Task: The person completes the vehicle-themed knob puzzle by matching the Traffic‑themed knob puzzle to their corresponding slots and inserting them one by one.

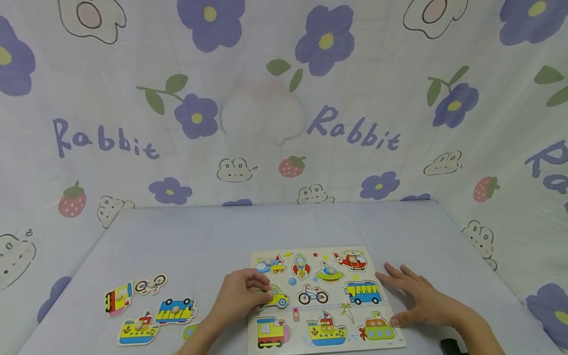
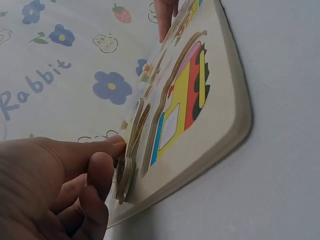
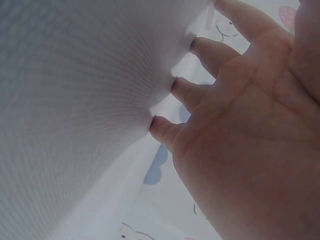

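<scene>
Left hand (image 1: 241, 297) is pinching the yellow car piece (image 1: 279, 299) at the left side of the puzzle board (image 1: 299, 340), while the right hand (image 1: 419, 301) is resting with fingers spread along the opposite edge. The car is sitting right at the left fingertips, well apart from the right hand, its long axis running left to right; whether it is lying flush, I cannot tell.

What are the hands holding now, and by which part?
The left hand pinches the yellow car piece by its left side; can't tell if knob or edge. The right hand holds nothing.
</scene>
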`<state>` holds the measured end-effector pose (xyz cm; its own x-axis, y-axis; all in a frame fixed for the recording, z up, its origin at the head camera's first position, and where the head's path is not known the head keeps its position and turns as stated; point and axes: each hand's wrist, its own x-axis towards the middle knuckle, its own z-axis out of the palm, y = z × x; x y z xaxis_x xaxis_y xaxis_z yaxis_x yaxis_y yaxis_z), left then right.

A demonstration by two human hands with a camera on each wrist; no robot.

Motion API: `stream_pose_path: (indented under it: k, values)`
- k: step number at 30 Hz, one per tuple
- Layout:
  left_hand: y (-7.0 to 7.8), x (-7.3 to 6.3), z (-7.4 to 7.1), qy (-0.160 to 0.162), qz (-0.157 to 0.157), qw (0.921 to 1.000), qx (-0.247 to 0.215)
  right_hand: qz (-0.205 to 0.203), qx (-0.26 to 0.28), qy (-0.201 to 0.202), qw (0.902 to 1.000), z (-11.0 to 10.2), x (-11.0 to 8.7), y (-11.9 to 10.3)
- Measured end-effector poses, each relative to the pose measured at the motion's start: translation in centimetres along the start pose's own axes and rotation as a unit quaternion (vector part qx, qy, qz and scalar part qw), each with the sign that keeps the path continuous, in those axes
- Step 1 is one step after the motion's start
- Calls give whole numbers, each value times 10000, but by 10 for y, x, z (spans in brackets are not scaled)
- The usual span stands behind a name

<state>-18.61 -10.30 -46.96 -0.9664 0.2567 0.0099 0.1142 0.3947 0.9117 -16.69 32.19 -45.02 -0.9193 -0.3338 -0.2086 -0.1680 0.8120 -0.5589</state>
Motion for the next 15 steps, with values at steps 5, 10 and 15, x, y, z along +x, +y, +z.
stream_pose_path:
  k: [5, 10, 15]
  values:
    - [-1, 3, 4, -44, -60, 10000, 14, 1, 30, 7, 10000, 0, 0, 0]
    - [-2, 2, 4, -17, -119, 9999, -32, -30, 27, 10, 10000, 0, 0, 0]
    - [-3, 2, 5, 23, -164, 9998, -73, -44, 31, 14, 10000, 1, 0, 1]
